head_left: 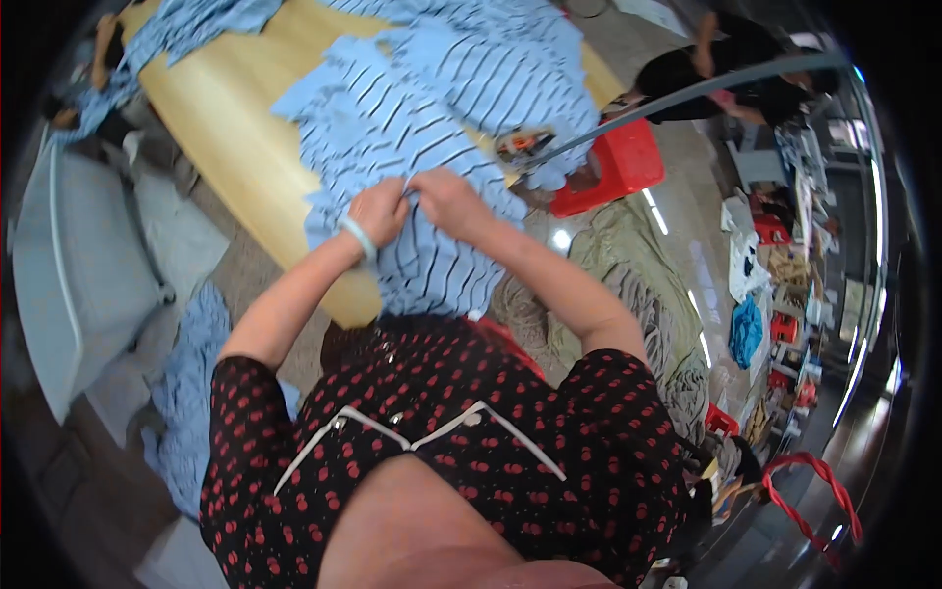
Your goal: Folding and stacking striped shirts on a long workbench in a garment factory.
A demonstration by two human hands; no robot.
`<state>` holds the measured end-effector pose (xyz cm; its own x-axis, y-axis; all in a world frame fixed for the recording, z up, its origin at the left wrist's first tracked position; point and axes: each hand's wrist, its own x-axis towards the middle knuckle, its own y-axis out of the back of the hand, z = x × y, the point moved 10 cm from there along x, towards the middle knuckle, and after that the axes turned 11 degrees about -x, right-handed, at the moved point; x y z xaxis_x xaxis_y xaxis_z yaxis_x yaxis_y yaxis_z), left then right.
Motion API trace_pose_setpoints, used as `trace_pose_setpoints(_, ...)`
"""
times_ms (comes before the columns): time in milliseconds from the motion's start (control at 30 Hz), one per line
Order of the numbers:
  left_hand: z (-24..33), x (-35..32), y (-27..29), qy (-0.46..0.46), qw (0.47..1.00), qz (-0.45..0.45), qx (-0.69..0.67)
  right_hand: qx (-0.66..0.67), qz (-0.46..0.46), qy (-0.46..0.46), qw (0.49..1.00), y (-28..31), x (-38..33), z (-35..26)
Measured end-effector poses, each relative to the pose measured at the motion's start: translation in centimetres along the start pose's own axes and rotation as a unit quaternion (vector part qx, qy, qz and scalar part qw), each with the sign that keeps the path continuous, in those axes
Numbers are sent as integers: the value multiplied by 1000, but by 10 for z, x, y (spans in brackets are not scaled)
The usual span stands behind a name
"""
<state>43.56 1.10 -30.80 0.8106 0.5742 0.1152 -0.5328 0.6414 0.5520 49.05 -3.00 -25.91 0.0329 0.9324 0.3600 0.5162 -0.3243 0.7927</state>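
Note:
A light blue garment with dark and white stripes (432, 265) lies over the near end of the table and hangs toward my lap. My left hand (379, 210), with a pale band at the wrist, is closed on the cloth. Right beside it, my right hand (446, 201) pinches the same garment, the two hands' fingertips almost touching. What part of the garment sits between the fingers is too small to make out. More striped blue cloth (515, 83) is heaped farther along the table.
The wooden table (226, 108) runs away from me. A red plastic stool (623, 162) stands to its right, near a small tray of tools (525, 145). Greenish-grey cloth (628, 265) covers the floor at right. A grey bin (83, 265) is at left. Other people work on both far sides.

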Motion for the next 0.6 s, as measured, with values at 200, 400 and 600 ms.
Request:
trace_pose_setpoints(200, 11, 8, 6, 1, 1000, 9, -25, 14, -26, -93, 995, 12, 5, 16)
trace_pose_setpoints(400, 21, 4, 12, -20, 999, 14, -28, 69, -24, -144, 987, 16, 1, 18)
trace_pose_setpoints(600, 31, 8, 11, -45, 998, -6, -34, 129, -64, -222, 964, 13, -11, 30)
